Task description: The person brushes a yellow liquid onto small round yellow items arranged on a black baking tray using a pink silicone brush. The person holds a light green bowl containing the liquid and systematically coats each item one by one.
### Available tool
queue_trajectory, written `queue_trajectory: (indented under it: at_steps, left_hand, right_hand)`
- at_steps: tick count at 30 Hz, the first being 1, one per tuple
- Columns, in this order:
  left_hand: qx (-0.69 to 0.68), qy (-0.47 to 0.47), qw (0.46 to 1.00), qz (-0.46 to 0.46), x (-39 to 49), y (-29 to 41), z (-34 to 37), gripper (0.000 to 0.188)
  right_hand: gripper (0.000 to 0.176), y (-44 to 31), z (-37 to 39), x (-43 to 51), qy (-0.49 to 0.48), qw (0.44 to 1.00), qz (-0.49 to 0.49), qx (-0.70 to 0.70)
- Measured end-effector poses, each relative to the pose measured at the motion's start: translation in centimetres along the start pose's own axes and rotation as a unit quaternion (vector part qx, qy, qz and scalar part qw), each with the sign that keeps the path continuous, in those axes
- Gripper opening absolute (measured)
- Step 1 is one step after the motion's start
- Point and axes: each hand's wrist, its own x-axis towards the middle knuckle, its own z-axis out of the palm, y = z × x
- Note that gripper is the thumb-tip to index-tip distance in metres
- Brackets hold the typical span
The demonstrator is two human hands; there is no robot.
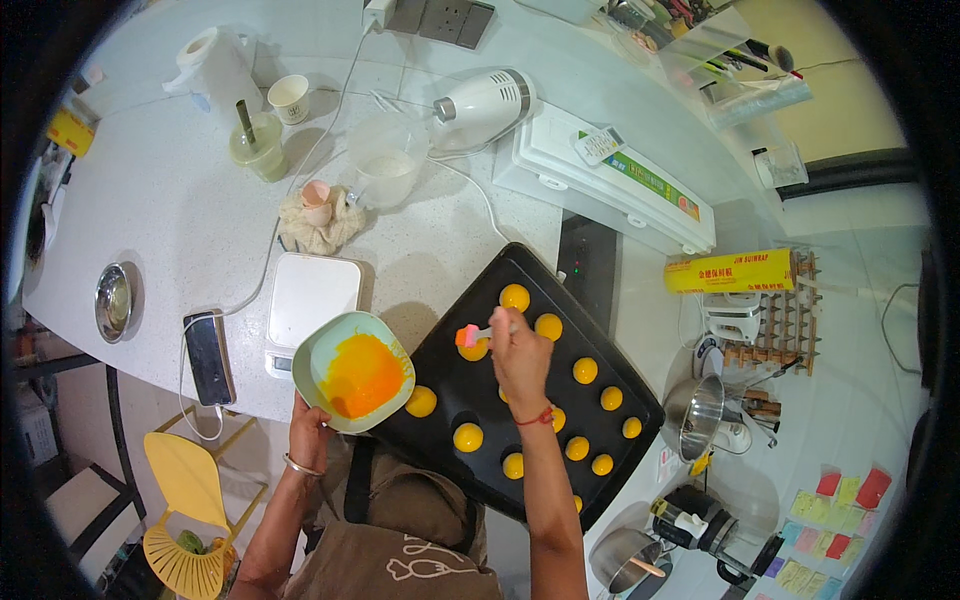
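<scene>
My left hand point(310, 439) grips the rim of a pale green bowl point(309, 358) holding orange-yellow beaten egg yolk point(365, 375), tilted beside the tray. My right hand point(520, 360) holds a pastry brush point(469, 336) with an orange-pink head, which is at a round yellow dough ball point(472, 349) on a black baking tray point(442, 337). Several glossy yellow balls stand apart in rows on the tray; one near the bowl point(421, 401) sits by the tray's left edge. My right hand and forearm partly hide some balls.
A white kitchen scale point(313, 300) lies behind the bowl, with a phone point(209, 360) on its cable to the left. Eggshells point(316, 202) rest on a cloth point(322, 225). A plastic jug point(386, 161), a drink cup point(259, 150) and a long white box point(607, 180) stand farther back.
</scene>
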Motion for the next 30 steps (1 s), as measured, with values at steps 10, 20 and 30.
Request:
queue_trajectory:
  at_steps: [10,20,30]
  left_hand:
    - [0.015,-0.003,1.000,0.003,0.5,0.0,-0.3,0.074]
    - [0.040,-0.012,0.999,0.002,0.9,-0.4,-0.9,0.073]
    - [0.016,-0.010,1.000,-0.005,0.9,-0.3,-0.9,0.070]
  right_hand:
    - [0.034,1.8,-0.5,1.7,0.081,0.982,0.142,0.090]
    - [0.040,1.6,-0.6,3.6,0.109,0.992,0.068,-0.020]
    - [0.043,3.3,-1.5,2.4,0.113,0.985,0.134,-0.011]
